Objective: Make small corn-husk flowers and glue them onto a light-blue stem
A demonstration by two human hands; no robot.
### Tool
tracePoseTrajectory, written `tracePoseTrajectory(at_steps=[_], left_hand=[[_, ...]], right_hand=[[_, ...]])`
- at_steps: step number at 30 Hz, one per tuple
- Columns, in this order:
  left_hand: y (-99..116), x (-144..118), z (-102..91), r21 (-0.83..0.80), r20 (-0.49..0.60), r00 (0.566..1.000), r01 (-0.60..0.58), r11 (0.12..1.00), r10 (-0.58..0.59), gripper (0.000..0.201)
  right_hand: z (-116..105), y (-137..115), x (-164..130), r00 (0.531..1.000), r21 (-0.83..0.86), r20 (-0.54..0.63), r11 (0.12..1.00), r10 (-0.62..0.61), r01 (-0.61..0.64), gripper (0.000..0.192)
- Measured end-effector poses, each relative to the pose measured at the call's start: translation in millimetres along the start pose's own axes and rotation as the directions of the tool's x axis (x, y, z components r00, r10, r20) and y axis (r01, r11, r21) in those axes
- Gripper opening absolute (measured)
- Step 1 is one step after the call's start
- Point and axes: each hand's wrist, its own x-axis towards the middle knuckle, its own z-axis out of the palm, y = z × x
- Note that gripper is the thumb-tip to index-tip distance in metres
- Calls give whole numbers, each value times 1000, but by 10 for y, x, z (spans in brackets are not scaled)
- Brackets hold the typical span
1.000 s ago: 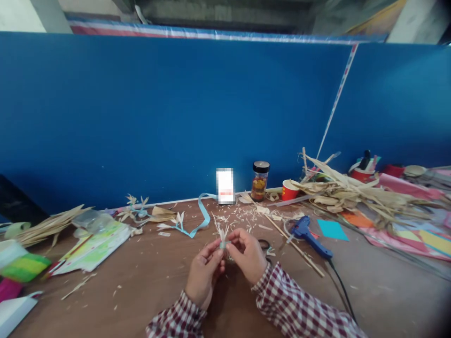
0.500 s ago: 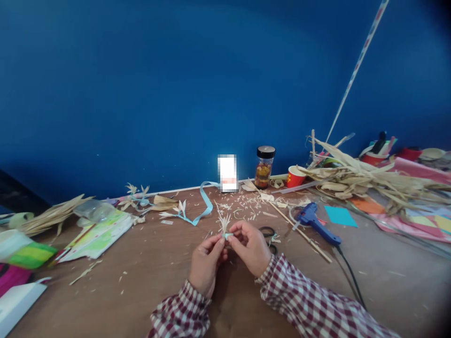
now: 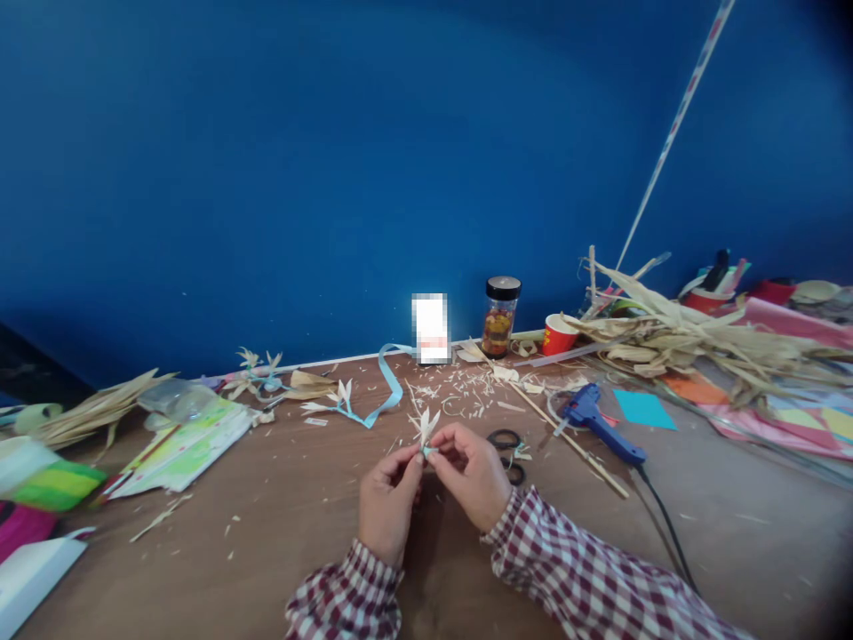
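Pinching a small husk flower (image 3: 425, 430) between them, the left hand (image 3: 388, 498) and right hand (image 3: 472, 476) grasp its taped base above the table (image 3: 280, 542); scissors (image 3: 506, 449) lie at 3 o'clock, no writing legible.

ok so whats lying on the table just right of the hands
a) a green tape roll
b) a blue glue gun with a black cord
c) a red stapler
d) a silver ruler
b: the blue glue gun lies on the brown table to the right of the left hand and right hand, just beyond the black scissors, its black cord trailing toward the near edge.
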Motion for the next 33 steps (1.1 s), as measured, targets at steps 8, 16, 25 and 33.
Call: tracePoseTrajectory(at_steps=[8, 16, 25, 33], left_hand=[[3, -6, 4, 11, -34, 999, 11, 1000, -11, 35], [1, -6, -1, 1, -27, 998, 49, 999, -49, 38], [-3, -17, 10, -23, -61, 998, 29, 999, -30, 39], [5, -9, 3, -48, -97, 994, 38, 998, -43, 37]], right_hand=[[14, 37, -13, 1000, -26, -11, 999, -20, 20, 7], [11, 33, -10, 1000, -38, -4, 999, -25, 25, 9], [14, 77, -8, 1000, -76, 4, 997, -19, 19, 13], [-2, 114, -11, 1000, -72, 13, 997, 5, -4, 13]])
